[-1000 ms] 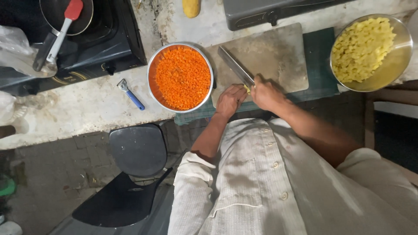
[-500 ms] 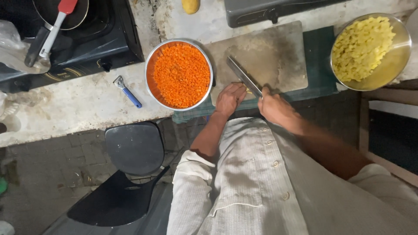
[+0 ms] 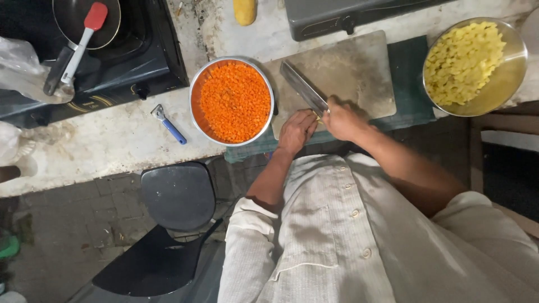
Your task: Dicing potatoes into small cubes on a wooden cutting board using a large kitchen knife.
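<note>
My right hand (image 3: 343, 119) grips the handle of a large kitchen knife (image 3: 303, 87) whose blade lies flat across a worn wooden cutting board (image 3: 353, 70). My left hand (image 3: 297, 130) rests at the board's near edge, fingers curled, touching a small yellowish piece beside the knife handle; what it holds is hidden. A round metal bowl (image 3: 194, 92) full of diced orange carrot sits just left of the board. A second metal bowl (image 3: 508, 78) with diced yellow pieces stands at the right end of the counter.
A green cloth (image 3: 412, 84) lies under the board. A blue-handled peeler (image 3: 168, 124) lies left of the carrot bowl. A black stove (image 3: 140, 50) carries a pan with a red spatula (image 3: 90, 25). A dark stool (image 3: 178, 193) stands below the counter edge.
The view shifted slightly. The knife blade has swung down onto the board, and both hands have drawn closer together at the board's near edge.
</note>
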